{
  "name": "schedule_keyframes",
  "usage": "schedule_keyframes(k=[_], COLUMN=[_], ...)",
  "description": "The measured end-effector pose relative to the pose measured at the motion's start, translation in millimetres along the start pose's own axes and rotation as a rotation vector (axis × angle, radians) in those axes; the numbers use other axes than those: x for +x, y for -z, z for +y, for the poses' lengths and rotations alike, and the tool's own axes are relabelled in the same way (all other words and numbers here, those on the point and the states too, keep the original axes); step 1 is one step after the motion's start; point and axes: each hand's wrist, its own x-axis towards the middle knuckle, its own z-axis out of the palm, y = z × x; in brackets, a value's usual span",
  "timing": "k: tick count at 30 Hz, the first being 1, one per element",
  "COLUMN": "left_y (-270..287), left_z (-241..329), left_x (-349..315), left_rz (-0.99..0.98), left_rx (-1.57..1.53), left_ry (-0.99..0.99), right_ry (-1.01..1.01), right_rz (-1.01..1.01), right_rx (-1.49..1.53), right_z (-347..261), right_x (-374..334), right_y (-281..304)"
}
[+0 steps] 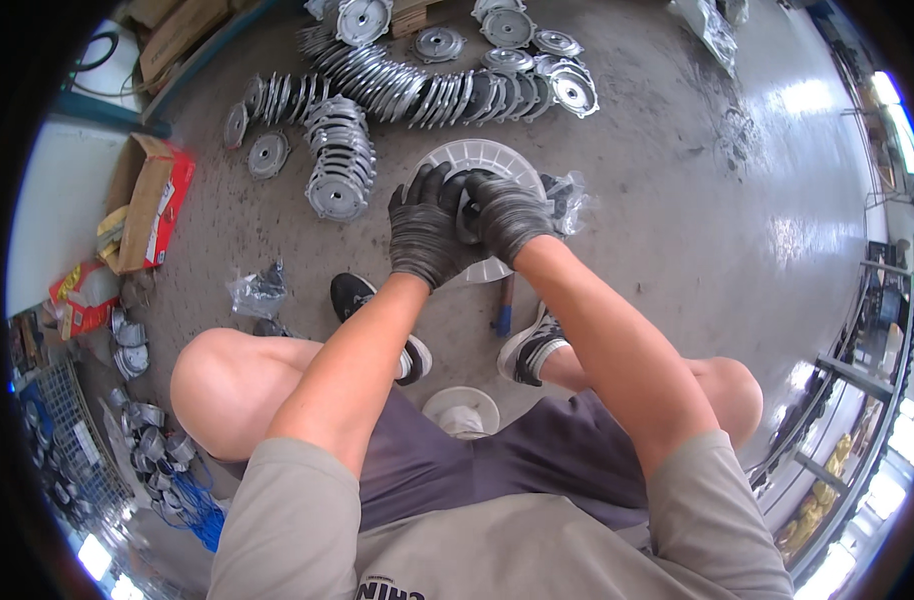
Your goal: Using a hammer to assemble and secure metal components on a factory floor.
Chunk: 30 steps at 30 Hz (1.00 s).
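My left hand (427,230) and my right hand (513,212), both in dark gloves, meet over a white round ribbed plastic stool or basket (477,152) on the floor in front of me. Their fingers curl over a round grey metal part (468,222) with a dark middle. Most of that part is hidden under the gloves, so its exact kind does not show. Beside the white base, at its right, lies a crumpled clear plastic bag (574,203). A tool with a blue end (503,320) rests on the floor just below it, between my shoes.
Long rows of round metal covers (377,85) lie stacked on edge ahead, with a shorter row (338,165) nearer. An open red cardboard box (157,205) stands at the left. Another plastic bag (258,292) lies near my left shoe (353,295). Metal shelving (857,375) lines the right.
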Motion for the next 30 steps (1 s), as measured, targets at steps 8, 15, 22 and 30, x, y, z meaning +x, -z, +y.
schedule_keyframes(k=[8, 15, 22, 30], left_y=[31.2, -14.4, 0.8, 10.1], left_z=[-51.9, -14.9, -20.6, -36.7], left_x=[-30.4, -3.2, -7.3, -20.9], left_rz=[0.018, 0.039, 0.079, 0.041], left_rx=[0.133, -0.025, -0.001, 0.031], left_ry=[0.027, -0.092, -0.081, 0.001], right_ry=[-0.553, -0.494, -0.694, -0.827], right_rz=[0.351, -0.258, -0.119, 0.146], right_rx=[1.053, 0.123, 0.426, 1.205], right_z=[47.1, 208.5, 161.7, 113.5], right_x=[22.5, -36.2, -42.2, -4.2], right_y=[-40.4, -246.5, -271.8, -121.6])
